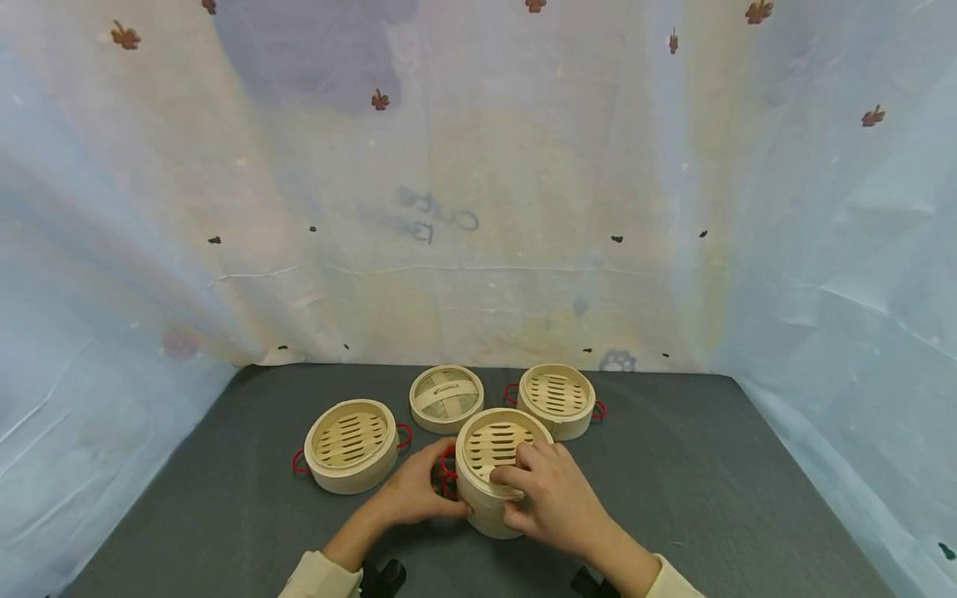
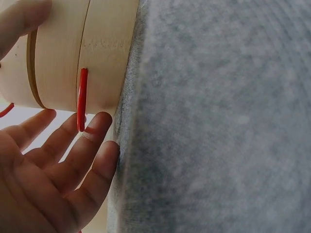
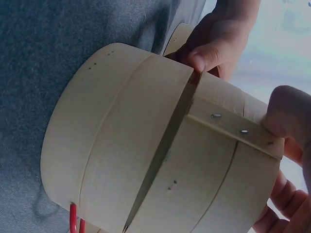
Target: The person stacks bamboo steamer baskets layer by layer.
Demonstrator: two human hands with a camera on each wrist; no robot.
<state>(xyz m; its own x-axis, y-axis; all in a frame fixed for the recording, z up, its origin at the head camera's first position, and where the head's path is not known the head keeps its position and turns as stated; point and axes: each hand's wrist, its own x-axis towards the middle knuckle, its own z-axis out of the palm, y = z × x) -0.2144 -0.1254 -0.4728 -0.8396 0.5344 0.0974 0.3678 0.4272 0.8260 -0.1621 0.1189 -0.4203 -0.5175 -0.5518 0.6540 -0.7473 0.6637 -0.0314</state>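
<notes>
Two round bamboo steamer baskets stand stacked in front of me in the head view. The upper basket (image 1: 473, 490) has a slatted base inside. A dark wedge-shaped gap shows between it and the lower basket (image 3: 112, 126) in the right wrist view, so the upper one sits tilted. My right hand (image 1: 557, 502) grips the upper rim, fingers over the edge and thumb against the outer wall. Around the stack's left side curves my left hand (image 1: 414, 490), its thumb at the seam and its fingertips by a red handle (image 2: 82, 99) of the lower basket.
Another slatted steamer basket (image 1: 351, 482) with red handles stands on the left, a similar basket (image 1: 570, 428) at the back right. Between them at the back is a woven bamboo lid (image 1: 447, 374). A patterned curtain (image 1: 508, 291) hangs behind the grey table (image 1: 710, 498).
</notes>
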